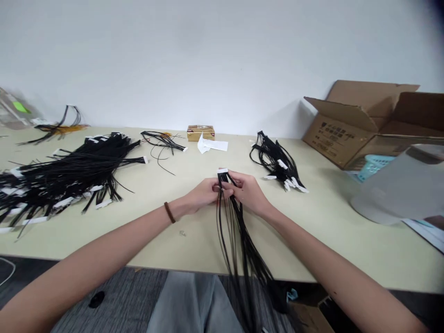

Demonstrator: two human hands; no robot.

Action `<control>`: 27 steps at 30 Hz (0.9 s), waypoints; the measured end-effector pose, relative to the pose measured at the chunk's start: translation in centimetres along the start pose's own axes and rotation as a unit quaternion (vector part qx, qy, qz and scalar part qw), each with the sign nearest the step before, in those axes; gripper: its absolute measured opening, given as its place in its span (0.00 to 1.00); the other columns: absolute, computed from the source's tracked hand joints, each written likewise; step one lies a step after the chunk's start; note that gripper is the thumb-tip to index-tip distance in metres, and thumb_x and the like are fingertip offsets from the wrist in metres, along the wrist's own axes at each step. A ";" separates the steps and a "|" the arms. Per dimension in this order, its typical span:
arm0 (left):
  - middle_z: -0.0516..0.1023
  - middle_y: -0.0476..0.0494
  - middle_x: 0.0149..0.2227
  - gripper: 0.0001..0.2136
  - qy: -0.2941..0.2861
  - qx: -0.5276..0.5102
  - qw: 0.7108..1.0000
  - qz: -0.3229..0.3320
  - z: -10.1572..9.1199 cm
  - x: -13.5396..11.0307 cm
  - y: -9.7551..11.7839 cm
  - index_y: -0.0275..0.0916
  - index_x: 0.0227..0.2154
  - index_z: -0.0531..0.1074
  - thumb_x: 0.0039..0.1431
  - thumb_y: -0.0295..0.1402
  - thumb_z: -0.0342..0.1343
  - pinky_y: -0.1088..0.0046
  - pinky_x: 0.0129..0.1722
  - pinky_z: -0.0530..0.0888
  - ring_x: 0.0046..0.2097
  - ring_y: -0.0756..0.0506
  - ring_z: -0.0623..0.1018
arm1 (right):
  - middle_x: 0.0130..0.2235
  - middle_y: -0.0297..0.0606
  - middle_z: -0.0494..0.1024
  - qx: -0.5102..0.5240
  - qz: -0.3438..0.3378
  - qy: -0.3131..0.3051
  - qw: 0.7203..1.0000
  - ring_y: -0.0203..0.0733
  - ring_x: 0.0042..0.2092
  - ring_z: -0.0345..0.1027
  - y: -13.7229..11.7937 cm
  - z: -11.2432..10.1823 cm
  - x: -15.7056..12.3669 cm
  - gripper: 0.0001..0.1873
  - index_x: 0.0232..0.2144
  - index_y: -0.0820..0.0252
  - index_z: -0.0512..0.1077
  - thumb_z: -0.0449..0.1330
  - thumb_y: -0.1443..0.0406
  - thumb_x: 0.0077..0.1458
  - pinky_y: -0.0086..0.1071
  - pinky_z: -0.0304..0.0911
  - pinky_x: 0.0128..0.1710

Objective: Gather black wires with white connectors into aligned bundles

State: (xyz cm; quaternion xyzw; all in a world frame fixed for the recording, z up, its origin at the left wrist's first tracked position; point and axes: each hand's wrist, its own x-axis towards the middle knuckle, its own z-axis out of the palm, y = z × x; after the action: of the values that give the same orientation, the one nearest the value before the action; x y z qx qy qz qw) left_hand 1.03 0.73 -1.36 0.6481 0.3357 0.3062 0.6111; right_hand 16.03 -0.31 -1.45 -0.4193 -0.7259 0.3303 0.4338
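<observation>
Wire harness in black, topped by a white connector, is what I see at the centre of the head view, held up just above the near part of the tabletop. From the connector its strands run down past the front edge, and their lower ends are blurred. I have the left hand pinching strands just below the connector, its fingertips partly hidden. The right hand grasps the same bundle from the other side, thumb across the wires and fingers beside the connector. A brown wristband circles the left wrist.

Over on the left I see a large pile of black harnesses, white connectors scattered through it. Beyond the hands, near the wall, are a gold box and white paper just in front of it. To the right lies a smaller harness cluster, then an open cardboard box, with a blue basket and a greyish cylinder near it.
</observation>
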 end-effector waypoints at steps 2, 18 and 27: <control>0.72 0.47 0.27 0.11 0.004 0.004 1.000 0.022 0.1 0.0 -0.3 0.35 0.31 0.73 0.42 0.33 0.62 0.77 0.25 0.65 0.27 0.53 0.68 | 0.27 0.30 0.66 -0.017 -0.010 -0.002 1.000 0.32 0.30 0.57 -0.3 0.2 -0.2 0.10 0.30 0.61 0.69 0.54 0.61 0.50 0.26 0.55 0.30; 0.72 0.48 0.27 0.11 0.119 -0.104 0.981 0.116 -2.8 0.8 1.0 0.35 0.31 0.63 0.48 0.34 0.59 0.71 0.30 0.72 0.26 0.52 0.73 | 0.15 0.21 0.52 0.198 0.167 -0.043 0.965 0.26 0.18 0.41 -1.5 -0.2 -0.3 0.31 0.51 0.59 0.64 0.60 0.54 0.46 0.24 0.39 0.16; 0.62 0.54 0.22 0.03 0.398 -0.015 0.901 0.169 -8.2 1.9 0.3 0.40 0.30 0.60 0.54 0.29 0.49 0.76 0.25 0.67 0.21 0.55 0.65 | 0.18 0.22 0.53 0.223 0.212 -0.135 0.942 0.27 0.21 0.43 -1.7 -1.6 -0.3 0.37 0.56 0.56 0.57 0.63 0.58 0.44 0.25 0.39 0.20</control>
State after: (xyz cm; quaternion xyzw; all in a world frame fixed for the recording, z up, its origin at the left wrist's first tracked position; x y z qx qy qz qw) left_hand -4.47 7.10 -0.50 0.5100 0.4319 0.6425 0.3748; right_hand 17.06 -1.09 0.50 -0.4075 -0.5794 0.6217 0.3344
